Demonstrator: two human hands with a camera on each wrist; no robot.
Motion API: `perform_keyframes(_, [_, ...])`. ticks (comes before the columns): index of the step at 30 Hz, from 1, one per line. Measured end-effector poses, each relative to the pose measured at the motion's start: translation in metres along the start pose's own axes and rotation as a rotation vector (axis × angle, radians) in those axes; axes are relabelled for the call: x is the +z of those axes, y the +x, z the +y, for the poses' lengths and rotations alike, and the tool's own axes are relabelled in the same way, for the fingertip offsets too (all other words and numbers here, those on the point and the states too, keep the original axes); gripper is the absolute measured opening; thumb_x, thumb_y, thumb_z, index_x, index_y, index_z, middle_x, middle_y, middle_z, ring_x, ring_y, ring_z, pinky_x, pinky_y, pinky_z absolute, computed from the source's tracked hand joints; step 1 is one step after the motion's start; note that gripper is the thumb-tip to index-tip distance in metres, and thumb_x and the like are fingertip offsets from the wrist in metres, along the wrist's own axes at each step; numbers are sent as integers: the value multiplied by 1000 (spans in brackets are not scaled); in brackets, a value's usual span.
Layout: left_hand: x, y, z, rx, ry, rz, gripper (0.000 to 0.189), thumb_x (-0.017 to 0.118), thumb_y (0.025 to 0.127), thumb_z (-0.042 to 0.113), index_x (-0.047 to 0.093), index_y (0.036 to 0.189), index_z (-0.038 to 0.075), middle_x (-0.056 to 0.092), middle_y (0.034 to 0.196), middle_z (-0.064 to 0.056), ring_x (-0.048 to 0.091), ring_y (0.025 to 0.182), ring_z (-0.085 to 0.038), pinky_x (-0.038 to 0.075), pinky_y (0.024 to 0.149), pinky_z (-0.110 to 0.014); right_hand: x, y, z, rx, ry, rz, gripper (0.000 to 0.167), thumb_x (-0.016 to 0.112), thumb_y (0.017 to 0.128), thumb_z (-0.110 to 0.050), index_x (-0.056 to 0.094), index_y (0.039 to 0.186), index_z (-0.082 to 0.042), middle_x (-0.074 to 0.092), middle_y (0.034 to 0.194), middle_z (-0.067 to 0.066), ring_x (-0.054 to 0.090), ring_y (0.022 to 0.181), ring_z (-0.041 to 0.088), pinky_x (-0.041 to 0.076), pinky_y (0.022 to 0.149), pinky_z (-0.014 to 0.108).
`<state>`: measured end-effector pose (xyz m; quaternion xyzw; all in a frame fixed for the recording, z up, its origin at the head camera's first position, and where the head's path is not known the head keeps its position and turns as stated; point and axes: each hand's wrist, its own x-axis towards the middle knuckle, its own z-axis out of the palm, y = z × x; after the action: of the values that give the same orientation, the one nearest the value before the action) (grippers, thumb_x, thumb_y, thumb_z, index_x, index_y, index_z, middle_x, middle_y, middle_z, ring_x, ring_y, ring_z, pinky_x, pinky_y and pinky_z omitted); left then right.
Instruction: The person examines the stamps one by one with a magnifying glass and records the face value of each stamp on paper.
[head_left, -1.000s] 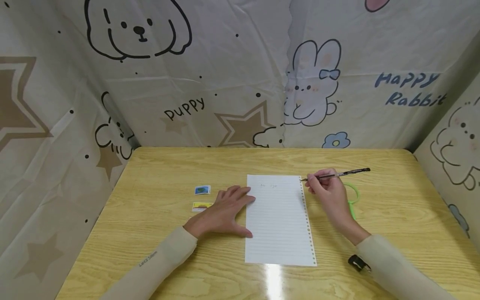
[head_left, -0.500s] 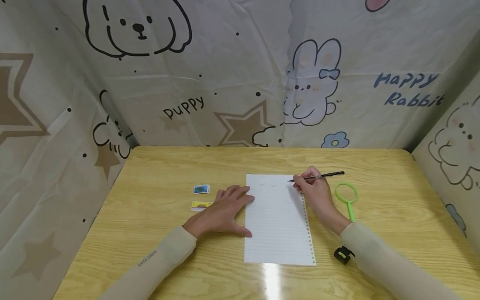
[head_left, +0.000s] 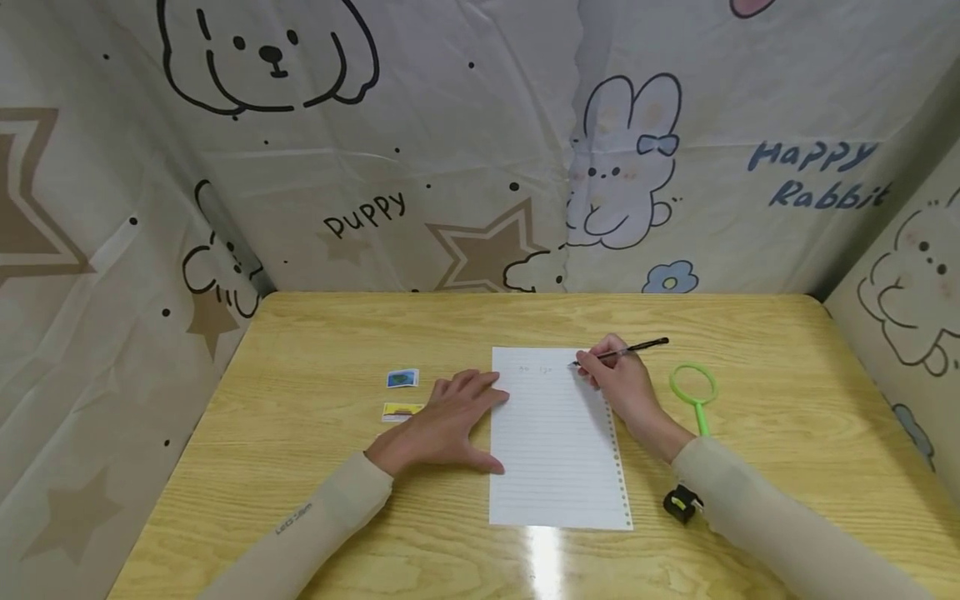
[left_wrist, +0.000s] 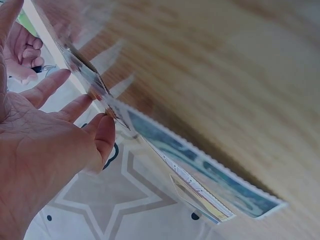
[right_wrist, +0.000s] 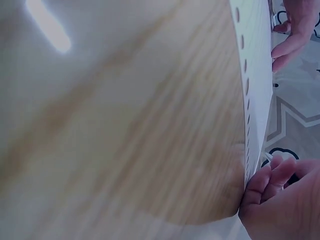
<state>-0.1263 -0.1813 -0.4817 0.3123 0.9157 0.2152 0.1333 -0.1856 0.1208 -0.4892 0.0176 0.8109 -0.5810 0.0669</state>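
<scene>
A lined sheet of paper, punched with holes down its right edge, lies on the wooden table with faint writing near its top. My left hand rests with spread fingers at the sheet's left edge; its fingertips touch the paper. Between thumb and fingers, my right hand pinches a slim black pen, its tip at the upper right of the sheet. In the right wrist view, the right hand has curled fingers beside the punched edge. The left wrist view shows the left hand near a blue-green stamp.
A blue stamp and a yellow stamp lie left of the paper, the latter partly behind the left hand. On the right lies a green magnifying glass. A small black tape measure sits partly behind the right sleeve. Printed cloth hangs behind the table.
My right hand has moved left with the pen, from the sheet's right edge to over its upper right part, uncovering the green magnifying glass. The left hand has stayed in place.
</scene>
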Motion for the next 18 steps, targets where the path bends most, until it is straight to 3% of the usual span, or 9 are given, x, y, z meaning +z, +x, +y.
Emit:
perform_keyframes(9, [1,3,2,13,-7,2,99,91,84,60,50,161,11,29,175,-17,21,159,-40,23,118,-64,-3,0,-1,-13,-120,6,20,69,110,-23,59,104,-6,77,94,12,62,74,19,47,62,26])
perform_keyframes(18, [-1,-1,2,-3,4,-4,99,91,84,58,50,161,10,29,175,-18,22,159,-41,23,117,-65,0,-2,-2,13,-81,3,20,70,108,-20,58,101,-6,76,91,10,66,77,17,49,62,24])
